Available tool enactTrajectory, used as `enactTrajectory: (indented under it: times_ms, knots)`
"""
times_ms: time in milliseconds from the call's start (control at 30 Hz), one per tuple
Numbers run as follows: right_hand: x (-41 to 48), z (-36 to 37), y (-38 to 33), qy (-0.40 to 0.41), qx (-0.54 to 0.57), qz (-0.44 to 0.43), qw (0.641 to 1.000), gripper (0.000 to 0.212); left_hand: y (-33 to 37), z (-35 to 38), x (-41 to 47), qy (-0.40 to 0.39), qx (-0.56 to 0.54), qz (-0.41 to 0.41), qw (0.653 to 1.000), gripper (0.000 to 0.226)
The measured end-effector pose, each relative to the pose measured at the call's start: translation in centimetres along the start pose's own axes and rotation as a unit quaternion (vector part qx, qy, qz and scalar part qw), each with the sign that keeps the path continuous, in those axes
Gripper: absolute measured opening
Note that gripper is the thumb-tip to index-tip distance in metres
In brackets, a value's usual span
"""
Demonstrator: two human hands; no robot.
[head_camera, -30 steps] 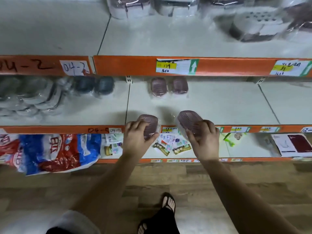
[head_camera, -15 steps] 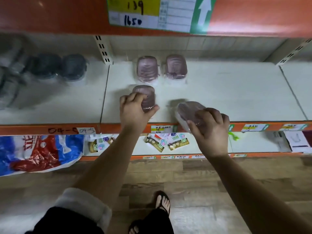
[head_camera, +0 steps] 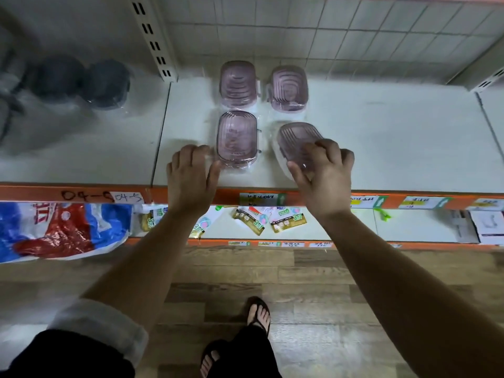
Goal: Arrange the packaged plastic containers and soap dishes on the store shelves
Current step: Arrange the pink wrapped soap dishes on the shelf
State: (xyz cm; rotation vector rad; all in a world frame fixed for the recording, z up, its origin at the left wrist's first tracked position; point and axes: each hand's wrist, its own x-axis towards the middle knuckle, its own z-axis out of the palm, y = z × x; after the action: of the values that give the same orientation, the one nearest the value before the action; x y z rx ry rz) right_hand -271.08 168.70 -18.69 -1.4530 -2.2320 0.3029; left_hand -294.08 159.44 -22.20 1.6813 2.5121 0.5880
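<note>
On the middle shelf [head_camera: 381, 137], the right hand [head_camera: 324, 173] is clasping a wrapped soap dish [head_camera: 297, 137], tilted at the front-right spot and not yet lying flat. The left hand [head_camera: 188, 173] is touching the front-left dish [head_camera: 236, 139], fingers loosely curled, grip unclear; the rear-left dish [head_camera: 238, 84] and rear-right dish [head_camera: 289, 88] are sitting placed.

Retail shop, sales floor. Tiered white metal shelf [head_camera: 381, 137] with an orange front rail [head_camera: 321, 192] carrying printed price labels [head_camera: 261, 199] and a handwritten bay code [head_camera: 128, 197]. Slotted upright [head_camera: 154, 36] at the back. Film-wrapped soap dishes [head_camera: 237, 83] in rows; branded sachets [head_camera: 289, 221] on the tier below. Wood-look floor [head_camera: 300, 282].
</note>
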Motion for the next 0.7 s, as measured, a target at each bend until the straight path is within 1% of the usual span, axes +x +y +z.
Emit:
enactTrajectory:
  times_ms: [133,267,367,433,533,567,667,700]
  knots:
    - [2.9,0.7,-0.7,-0.035,-0.043,-0.008,0.998,0.043,-1.2,0.5,-1.4,-0.035,0.003,0.03,0.999,0.053]
    - [4.3,0.9,-1.3,-0.054,-0.106,-0.002,0.993,0.047,-1.6,0.2,-1.3,-0.072,-0.003,0.035,0.997,0.056]
    - [4.1,1.1,-1.9,-0.114,-0.097,0.015,0.989,0.044,-1.5,-0.2,-1.2,-0.087,0.004,0.036,0.996,0.059]
    - [3.9,0.9,-1.9,-0.157,-0.087,0.01,0.984,0.041,-1.4,-0.5,-1.4,-0.104,0.003,0.031,0.994,0.063]
    - [2.6,-0.3,-1.8,-0.162,-0.064,0.012,0.985,0.039,-0.8,-1.4,-2.0,-0.137,-0.008,0.022,0.99,0.069]
    - [2.0,-0.9,-1.8,-0.154,-0.058,0.015,0.986,0.039,-0.6,-1.8,-2.4,-0.14,-0.008,0.021,0.99,0.066]
    - [-0.5,-2.9,-2.4,-0.131,-0.033,0.031,0.99,0.035,0.3,-3.6,-4.2,-0.131,0.002,0.025,0.991,0.046]
    - [-1.3,-3.8,-2.8,-0.128,-0.026,0.036,0.991,0.035,0.7,-4.5,-5.0,-0.13,0.001,0.03,0.991,0.044]
